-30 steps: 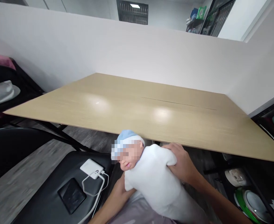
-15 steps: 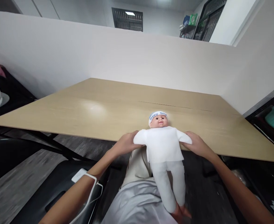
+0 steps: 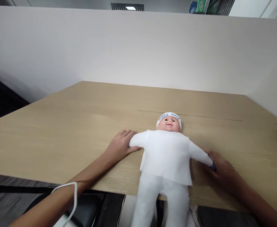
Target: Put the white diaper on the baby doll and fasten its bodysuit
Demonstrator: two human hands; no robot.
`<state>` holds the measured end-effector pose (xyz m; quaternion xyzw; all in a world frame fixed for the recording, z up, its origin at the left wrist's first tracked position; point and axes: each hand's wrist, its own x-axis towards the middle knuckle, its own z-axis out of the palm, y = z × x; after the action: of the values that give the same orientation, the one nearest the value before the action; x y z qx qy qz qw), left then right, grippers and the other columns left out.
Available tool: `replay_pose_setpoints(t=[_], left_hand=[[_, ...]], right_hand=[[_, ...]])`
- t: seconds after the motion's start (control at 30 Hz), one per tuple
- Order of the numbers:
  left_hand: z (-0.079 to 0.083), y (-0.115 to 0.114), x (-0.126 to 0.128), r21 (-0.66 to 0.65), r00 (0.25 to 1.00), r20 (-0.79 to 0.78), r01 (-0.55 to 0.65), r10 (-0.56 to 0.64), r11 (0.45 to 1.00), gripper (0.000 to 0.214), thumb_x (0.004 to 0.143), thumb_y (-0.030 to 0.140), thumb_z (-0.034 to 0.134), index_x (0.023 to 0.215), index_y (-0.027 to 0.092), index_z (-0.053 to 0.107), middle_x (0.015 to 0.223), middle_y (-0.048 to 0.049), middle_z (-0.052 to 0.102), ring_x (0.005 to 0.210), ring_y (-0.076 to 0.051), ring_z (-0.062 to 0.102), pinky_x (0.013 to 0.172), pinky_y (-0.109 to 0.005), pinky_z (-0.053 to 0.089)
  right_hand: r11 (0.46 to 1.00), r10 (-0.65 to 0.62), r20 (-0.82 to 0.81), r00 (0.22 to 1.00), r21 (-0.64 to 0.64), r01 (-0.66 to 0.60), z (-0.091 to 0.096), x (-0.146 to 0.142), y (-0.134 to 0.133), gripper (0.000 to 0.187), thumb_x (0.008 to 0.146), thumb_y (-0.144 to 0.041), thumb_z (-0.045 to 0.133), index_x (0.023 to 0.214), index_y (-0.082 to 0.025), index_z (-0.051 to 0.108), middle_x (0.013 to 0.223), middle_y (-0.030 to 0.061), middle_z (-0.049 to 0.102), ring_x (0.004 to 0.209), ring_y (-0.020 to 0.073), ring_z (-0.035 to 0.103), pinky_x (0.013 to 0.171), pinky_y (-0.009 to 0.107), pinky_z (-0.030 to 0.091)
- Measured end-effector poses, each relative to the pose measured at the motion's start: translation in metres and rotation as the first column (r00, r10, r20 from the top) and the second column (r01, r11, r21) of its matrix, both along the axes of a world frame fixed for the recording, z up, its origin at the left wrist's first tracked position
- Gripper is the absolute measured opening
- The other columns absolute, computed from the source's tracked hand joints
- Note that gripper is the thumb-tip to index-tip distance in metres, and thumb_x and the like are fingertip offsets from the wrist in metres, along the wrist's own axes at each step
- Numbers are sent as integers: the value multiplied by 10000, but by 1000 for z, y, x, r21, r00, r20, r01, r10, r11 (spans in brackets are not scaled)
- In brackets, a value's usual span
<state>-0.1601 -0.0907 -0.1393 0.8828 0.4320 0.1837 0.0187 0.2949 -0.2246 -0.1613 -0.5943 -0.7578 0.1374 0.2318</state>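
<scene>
A baby doll [image 3: 166,154] in a white top and trousers lies face up, its upper body over the table and its legs reaching past the front edge. Its white headband carries blue lettering. My left hand [image 3: 121,143] is closed around the doll's sleeved arm on the left side of the view. On the other side, my right hand [image 3: 222,168] grips the end of the other sleeve, where a bit of dark blue shows at the tip. The doll's feet are out of view.
The wooden table [image 3: 58,132] has a thin seam running across it. Behind it stands a low white wall [image 3: 129,47]. A black chair [image 3: 86,205] is below the front edge at left, and a white cable [image 3: 75,195] loops over my left forearm.
Both hands have carried the doll forward, farther onto the table. Its arms are spread wider, with my right hand lower and farther right. The view has tilted down and come closer to the table.
</scene>
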Motion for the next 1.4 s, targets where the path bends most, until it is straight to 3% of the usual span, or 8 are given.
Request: replay_pose_setpoints(t=[0.13,0.4,0.57,0.77,0.9,1.17,1.3,1.4], left_hand=[[-3,39,4,10,999,31,22,-23,1000,642,994,780,530,1237,204,678,1076,-109,779,964,-325,695,855,-449,539],[-3,118,29,-3,995,88,-44,44,999,674,954,828,522,1146,202,679,1060,-124,769,1005,-352,695,877,-476,549],[-2,155,47,7,986,118,-123,122,992,712,906,856,557,1174,204,653,1086,-134,762,1008,-366,678,904,-496,532],[-5,161,50,97,968,179,-196,177,976,590,896,670,665,1253,203,612,1204,-134,736,1109,-362,636,1011,-516,477],[-7,160,49,99,971,158,-194,177,976,515,877,555,690,1250,210,610,1225,-128,733,1129,-358,627,1025,-505,458],[-12,169,47,24,973,172,-158,152,987,572,972,674,601,1282,195,639,1234,-141,752,1145,-356,629,1045,-495,456],[-14,170,47,16,974,182,-141,136,990,592,975,687,586,1290,190,650,1257,-151,750,1157,-360,629,1054,-499,453],[-12,161,47,25,968,199,-163,155,986,595,967,661,596,1313,180,644,1296,-171,727,1205,-381,612,1084,-532,433]], right_hand=[[999,37,21,999,31,-38,3,11,50,298,1055,-477,531,1237,-261,626,1073,80,769,890,279,746,754,391,580],[984,68,13,998,164,-70,10,22,147,310,959,-362,554,1237,-240,617,1077,87,765,895,291,733,782,399,575],[972,-51,42,998,232,40,6,31,188,325,963,-397,554,1229,-228,634,1166,129,756,1011,341,716,868,471,568],[926,-211,94,973,338,168,5,36,196,444,992,-601,588,1201,-221,679,1070,148,757,962,367,683,880,530,530],[925,-225,89,970,332,184,7,36,193,534,1010,-696,538,1225,-234,697,1008,139,748,900,346,662,870,529,518],[950,-228,19,974,225,218,6,38,195,615,991,-743,543,1295,-232,699,987,136,739,920,350,667,858,508,536],[950,-214,39,976,242,199,6,39,197,599,1004,-716,531,1297,-221,701,981,133,753,904,344,679,861,508,548],[939,-218,74,973,287,188,5,37,191,585,1016,-680,524,1298,-200,706,1085,163,771,1002,367,689,938,536,542]])
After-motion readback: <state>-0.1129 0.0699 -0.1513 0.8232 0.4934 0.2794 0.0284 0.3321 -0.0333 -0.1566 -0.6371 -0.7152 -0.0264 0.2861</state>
